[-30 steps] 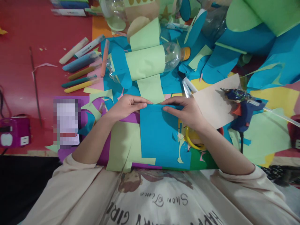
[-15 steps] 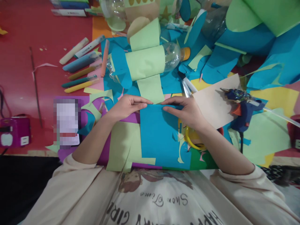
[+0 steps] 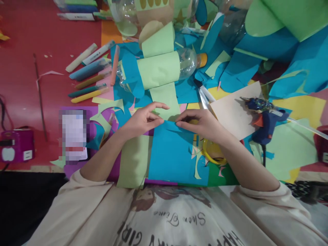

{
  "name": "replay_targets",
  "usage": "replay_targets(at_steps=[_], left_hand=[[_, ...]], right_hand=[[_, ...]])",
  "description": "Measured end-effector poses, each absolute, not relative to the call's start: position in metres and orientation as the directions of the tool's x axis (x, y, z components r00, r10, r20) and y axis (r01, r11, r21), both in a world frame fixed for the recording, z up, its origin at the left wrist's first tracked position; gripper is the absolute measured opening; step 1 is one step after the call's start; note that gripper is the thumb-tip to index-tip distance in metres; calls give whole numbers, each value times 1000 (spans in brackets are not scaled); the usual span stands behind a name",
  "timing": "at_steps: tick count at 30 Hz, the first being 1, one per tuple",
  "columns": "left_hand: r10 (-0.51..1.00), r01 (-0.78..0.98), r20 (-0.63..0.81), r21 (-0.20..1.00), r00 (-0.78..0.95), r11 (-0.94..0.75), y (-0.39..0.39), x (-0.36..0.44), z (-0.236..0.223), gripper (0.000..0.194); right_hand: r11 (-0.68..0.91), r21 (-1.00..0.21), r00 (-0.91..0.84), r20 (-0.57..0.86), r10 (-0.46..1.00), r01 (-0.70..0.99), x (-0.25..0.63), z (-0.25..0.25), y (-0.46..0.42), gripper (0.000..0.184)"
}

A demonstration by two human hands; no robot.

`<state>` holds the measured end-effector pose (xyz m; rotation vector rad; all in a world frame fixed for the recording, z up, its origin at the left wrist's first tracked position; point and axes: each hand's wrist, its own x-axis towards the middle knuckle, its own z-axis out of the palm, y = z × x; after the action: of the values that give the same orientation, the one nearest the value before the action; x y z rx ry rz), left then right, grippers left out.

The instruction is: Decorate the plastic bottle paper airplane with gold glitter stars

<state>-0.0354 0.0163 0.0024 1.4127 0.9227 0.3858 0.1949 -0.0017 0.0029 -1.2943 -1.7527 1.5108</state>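
A sheet of blue paper [image 3: 170, 153] lies in front of me, its far edge a little bent up. My right hand [image 3: 198, 123] pinches that far edge between thumb and fingers. At the same edge, near its left end, the thumb tip of my left hand [image 3: 143, 119] touches the paper, while the index finger is raised apart from it. Under the sheet's left side lies a pale green paper strip [image 3: 133, 160]. Just beyond my hands is a plastic bottle [image 3: 188, 63] on its side, wrapped in a light green paper band [image 3: 160, 70], with an orange cap.
Several markers [image 3: 89, 70] lie to the left, above a phone [image 3: 74, 133] that is blurred out. At right a blue glue gun [image 3: 266, 126] rests by a beige sheet [image 3: 235, 109]. Scissors [image 3: 202, 94] and a yellow tape ring [image 3: 211, 159] sit near my right hand. Paper scraps cover much of the table.
The blue paper's far edge has come slightly toward me, with the right hand on it. My left index finger has lifted off the edge, apart from the thumb.
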Motion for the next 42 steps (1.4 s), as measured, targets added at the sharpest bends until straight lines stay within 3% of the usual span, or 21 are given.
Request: replay_targets(at_steps=[13,19,26,35,42], left_hand=[[660,334,-338,932,671,138,8,-30,-7,41],[632,277,-334,942,699,191,8,-28,-1,45],[693,264,-319,946,647,189,18,-37,7,50],[772,308,-286,943,567,123,23,-48,13,38],[759,379,-290,923,583,62,22,-41,7,23]], right_hand=[[-43,-902,-513,-283,810,431,178,4,-7,15],[-49,-928,-578,-271,770,369,180,4,-3,16],[19,-914,-584,-244,774,406,195,7,2,20],[-1,-901,-558,-270,785,435,211,15,8,21],[68,-929,-492,-130,861,364,199,2,1,15]])
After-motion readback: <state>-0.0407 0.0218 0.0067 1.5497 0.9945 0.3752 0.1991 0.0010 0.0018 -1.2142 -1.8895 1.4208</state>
